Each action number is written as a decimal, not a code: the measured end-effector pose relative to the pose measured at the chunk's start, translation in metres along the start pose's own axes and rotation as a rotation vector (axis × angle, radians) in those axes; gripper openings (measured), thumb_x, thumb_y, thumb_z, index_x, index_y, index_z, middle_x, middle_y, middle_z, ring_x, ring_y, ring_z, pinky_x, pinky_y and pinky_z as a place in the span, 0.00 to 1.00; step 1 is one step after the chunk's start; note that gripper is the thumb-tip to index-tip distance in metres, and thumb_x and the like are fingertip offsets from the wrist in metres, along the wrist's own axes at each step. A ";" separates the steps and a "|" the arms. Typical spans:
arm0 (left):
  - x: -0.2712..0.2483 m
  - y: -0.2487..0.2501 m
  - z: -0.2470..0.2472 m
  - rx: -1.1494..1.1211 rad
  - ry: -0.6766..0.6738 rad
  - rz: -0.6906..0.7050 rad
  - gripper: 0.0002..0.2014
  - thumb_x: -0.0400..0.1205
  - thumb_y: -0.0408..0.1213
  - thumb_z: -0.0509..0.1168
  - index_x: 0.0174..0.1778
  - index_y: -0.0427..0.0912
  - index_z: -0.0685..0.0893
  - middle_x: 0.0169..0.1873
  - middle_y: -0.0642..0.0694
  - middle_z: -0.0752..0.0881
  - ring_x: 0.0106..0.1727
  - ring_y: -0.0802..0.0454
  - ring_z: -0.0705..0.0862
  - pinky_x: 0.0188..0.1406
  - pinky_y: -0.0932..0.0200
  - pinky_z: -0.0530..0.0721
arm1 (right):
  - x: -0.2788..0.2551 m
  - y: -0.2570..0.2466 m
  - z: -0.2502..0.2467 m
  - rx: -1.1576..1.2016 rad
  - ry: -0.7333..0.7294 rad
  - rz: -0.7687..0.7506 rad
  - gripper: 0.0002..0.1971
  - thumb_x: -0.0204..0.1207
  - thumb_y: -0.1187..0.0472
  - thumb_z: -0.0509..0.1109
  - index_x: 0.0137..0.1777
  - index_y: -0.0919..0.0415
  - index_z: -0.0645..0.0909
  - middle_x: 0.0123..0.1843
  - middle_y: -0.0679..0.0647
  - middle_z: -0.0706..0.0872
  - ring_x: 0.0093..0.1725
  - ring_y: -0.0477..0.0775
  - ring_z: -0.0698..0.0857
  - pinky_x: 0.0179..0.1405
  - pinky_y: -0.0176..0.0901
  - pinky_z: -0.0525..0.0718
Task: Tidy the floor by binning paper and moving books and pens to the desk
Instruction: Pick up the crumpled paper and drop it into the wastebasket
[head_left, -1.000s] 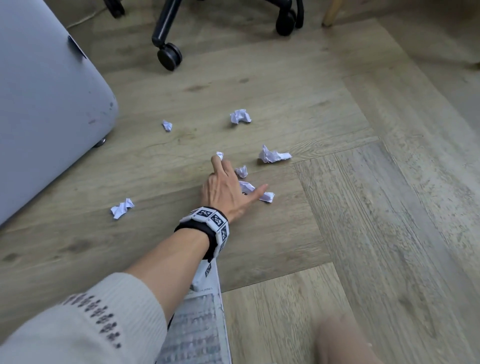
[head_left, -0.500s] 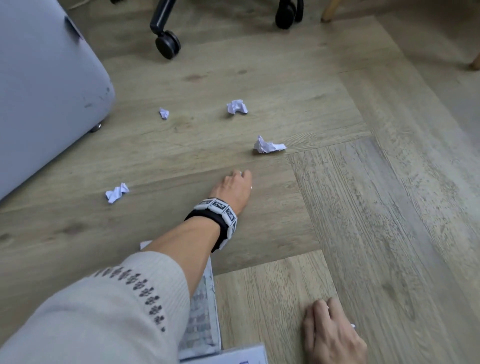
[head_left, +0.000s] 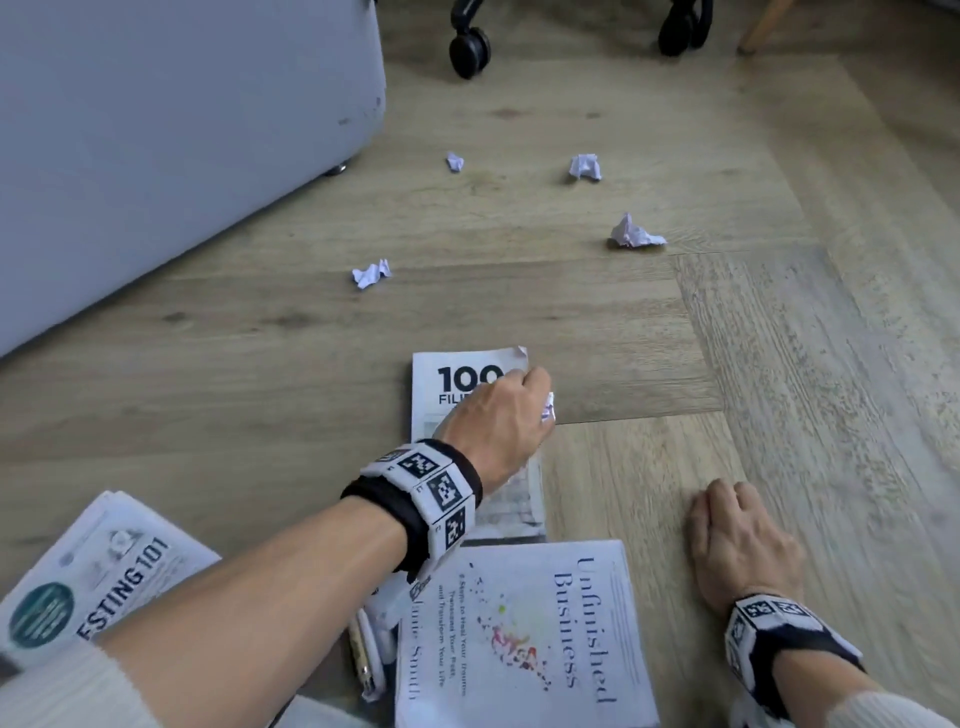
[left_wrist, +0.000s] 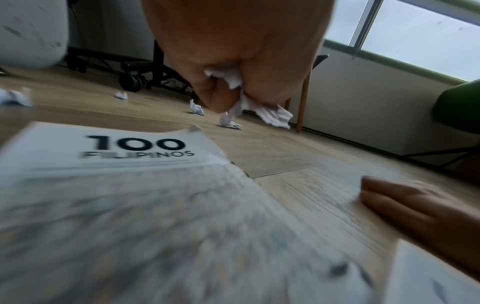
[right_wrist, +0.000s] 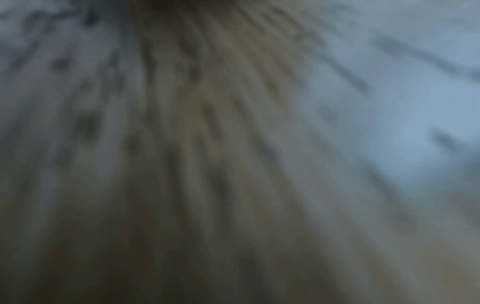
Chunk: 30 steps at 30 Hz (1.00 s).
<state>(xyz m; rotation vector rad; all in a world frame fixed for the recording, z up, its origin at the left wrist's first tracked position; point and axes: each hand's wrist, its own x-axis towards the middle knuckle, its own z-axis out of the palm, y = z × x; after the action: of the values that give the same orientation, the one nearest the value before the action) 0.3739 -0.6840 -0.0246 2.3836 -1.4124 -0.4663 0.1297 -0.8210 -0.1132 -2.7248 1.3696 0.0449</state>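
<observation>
My left hand (head_left: 511, 410) hovers over the "100 Filipinos" book (head_left: 457, 376) and grips crumpled paper (head_left: 548, 411) in a fist. The left wrist view shows the white paper (left_wrist: 259, 109) sticking out between the curled fingers (left_wrist: 215, 98), above that book (left_wrist: 135, 148). My right hand (head_left: 737, 535) rests on the wooden floor to the right, fingers lying flat (left_wrist: 400, 199). Several paper wads lie farther out (head_left: 371, 274), (head_left: 634, 235), (head_left: 585, 167). The "Unfinished Business" book (head_left: 519, 639) and another book (head_left: 98, 587) lie near me, with a pen (head_left: 362, 657) between them.
A large grey rounded unit (head_left: 156, 130) fills the upper left. Black chair casters (head_left: 470, 49) stand at the top, and a wooden leg (head_left: 758, 26) at the top right. The right wrist view shows only blurred floor.
My left hand closed on the papers it was reaching for and drew back toward me over the book. The view dropped, so the near books and my right hand show fully.
</observation>
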 end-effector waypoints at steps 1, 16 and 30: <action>-0.019 -0.006 -0.006 0.002 0.017 -0.009 0.08 0.86 0.40 0.54 0.43 0.44 0.64 0.37 0.47 0.73 0.36 0.46 0.73 0.35 0.57 0.66 | 0.000 -0.002 -0.002 -0.011 -0.017 -0.007 0.11 0.83 0.52 0.56 0.42 0.58 0.70 0.39 0.54 0.72 0.31 0.63 0.81 0.27 0.44 0.70; -0.229 -0.080 -0.141 -0.125 0.372 -0.190 0.13 0.85 0.42 0.57 0.37 0.41 0.66 0.28 0.46 0.73 0.31 0.40 0.72 0.31 0.54 0.65 | -0.046 -0.262 -0.155 0.533 -0.117 -0.357 0.15 0.79 0.63 0.57 0.30 0.58 0.66 0.24 0.53 0.76 0.27 0.59 0.74 0.31 0.47 0.73; -0.541 -0.230 -0.300 -0.011 1.160 -1.004 0.21 0.81 0.35 0.61 0.25 0.43 0.59 0.19 0.45 0.70 0.30 0.36 0.67 0.33 0.49 0.64 | -0.305 -0.663 -0.241 1.254 -0.585 -0.825 0.11 0.65 0.52 0.53 0.25 0.56 0.63 0.24 0.50 0.68 0.31 0.56 0.67 0.29 0.44 0.67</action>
<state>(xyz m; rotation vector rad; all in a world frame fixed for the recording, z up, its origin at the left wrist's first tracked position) 0.4378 -0.0677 0.2019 2.4114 0.2927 0.6441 0.4757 -0.2072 0.1928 -1.7097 -0.0517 -0.0569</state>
